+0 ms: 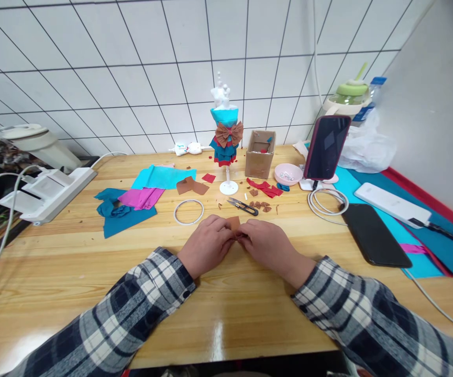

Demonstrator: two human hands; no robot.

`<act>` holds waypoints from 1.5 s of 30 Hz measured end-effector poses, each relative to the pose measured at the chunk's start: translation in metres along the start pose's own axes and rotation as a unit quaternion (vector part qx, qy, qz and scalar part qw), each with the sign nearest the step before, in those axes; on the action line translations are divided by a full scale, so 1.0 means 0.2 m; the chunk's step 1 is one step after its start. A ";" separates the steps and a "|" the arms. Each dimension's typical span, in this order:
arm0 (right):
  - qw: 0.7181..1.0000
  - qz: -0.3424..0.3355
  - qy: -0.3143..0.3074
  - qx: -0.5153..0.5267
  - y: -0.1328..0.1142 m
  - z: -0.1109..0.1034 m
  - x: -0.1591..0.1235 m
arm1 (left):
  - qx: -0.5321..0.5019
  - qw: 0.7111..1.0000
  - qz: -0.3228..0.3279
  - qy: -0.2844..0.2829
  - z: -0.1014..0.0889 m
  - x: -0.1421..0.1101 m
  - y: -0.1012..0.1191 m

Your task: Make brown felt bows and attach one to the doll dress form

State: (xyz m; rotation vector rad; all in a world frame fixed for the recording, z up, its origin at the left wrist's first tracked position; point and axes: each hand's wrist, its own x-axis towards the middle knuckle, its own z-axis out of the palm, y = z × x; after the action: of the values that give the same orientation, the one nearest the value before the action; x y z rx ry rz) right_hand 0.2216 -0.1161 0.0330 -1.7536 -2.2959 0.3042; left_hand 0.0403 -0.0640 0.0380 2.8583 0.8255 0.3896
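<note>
My left hand and my right hand rest together on the wooden table, fingers closed on a small brown fabric piece pinched between them. Just beyond the hands lie thread snips and a white ring. Farther back stands a small white mannequin dressed in teal and red layers with a brown bow. Brown fabric scraps and little brown offcuts lie around its base.
Teal, magenta and blue cloth lies left of centre. A cardboard box, pink bowl, propped phone, coiled cable, flat black phone and white power bank sit to the right. A white device stands at left.
</note>
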 end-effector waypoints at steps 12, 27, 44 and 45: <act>1.000 -0.006 -0.001 -0.008 0.00 0.01 0.00 | -0.004 1.000 -0.001 -0.023 0.01 0.00 -0.01; 1.000 -0.013 -0.019 -0.011 0.01 0.01 0.01 | -0.003 0.999 -0.013 -0.037 0.02 0.00 -0.02; 0.999 -0.007 -0.033 0.008 0.00 -0.02 0.02 | 0.024 0.999 0.015 -0.039 0.00 0.00 -0.01; 0.999 -0.009 -0.034 0.008 -0.01 -0.02 0.02 | 0.025 0.999 0.005 -0.042 0.01 0.00 -0.01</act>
State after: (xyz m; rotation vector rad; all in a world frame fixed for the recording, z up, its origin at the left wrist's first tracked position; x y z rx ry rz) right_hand 0.2210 -0.1128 0.0381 -1.7391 -2.3486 0.3838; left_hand 0.0396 -0.0616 0.0359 2.9033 0.8188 0.2515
